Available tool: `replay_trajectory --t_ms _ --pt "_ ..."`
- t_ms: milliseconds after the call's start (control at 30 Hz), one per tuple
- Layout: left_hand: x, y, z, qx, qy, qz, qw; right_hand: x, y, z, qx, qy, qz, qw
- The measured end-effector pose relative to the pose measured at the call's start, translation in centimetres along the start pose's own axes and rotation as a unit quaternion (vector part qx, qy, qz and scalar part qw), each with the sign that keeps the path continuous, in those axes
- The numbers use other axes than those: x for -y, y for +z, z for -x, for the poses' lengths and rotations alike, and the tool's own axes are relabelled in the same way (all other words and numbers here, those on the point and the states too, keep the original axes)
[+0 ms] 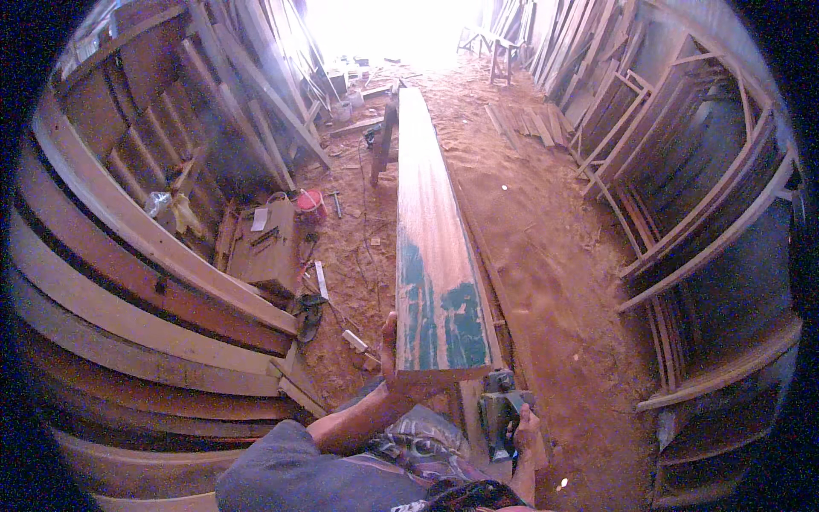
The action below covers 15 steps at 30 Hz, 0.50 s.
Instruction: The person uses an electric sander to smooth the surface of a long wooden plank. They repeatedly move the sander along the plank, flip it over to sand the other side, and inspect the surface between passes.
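A long wooden plank (431, 183) stretches away from me, its near end patched with dark green paint and the rest bare, pinkish wood. My left hand (392, 375) grips the near end at its left corner, with fingers up along the side and the palm partly hidden beneath. To the right of that end, lower down, my right hand (526, 431) is closed round the handle of a dark green and black power tool that looks like an electric planer (495, 418). The tool is apart from the plank's top face.
Wooden frames (674, 179) lean along the right wall. Curved-looking boards (145, 316) are stacked at the left. On the sawdust-covered floor lie a box (266, 256), a red bucket (310, 203), a hammer (336, 204), a power strip (357, 342) and a cord. A trestle leg (384, 145) stands beside the plank.
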<state>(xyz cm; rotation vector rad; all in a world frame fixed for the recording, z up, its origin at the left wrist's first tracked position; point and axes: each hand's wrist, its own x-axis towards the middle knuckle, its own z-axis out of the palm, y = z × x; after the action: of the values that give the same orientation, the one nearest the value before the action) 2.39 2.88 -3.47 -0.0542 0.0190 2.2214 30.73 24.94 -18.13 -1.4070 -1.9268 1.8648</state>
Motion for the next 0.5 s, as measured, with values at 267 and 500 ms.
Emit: replay_trajectory --t_ms 267,500 --pt "-2.1 10.2 -4.8 0.065 0.009 -0.026 0.997 -1.6 1.2 -2.5 -0.018 -0.061 0.076 0.995" --pt "-3.4 15.1 -6.3 0.128 0.001 0.002 0.992 -7.4 0.7 -5.5 -0.011 -0.005 0.089 0.996"
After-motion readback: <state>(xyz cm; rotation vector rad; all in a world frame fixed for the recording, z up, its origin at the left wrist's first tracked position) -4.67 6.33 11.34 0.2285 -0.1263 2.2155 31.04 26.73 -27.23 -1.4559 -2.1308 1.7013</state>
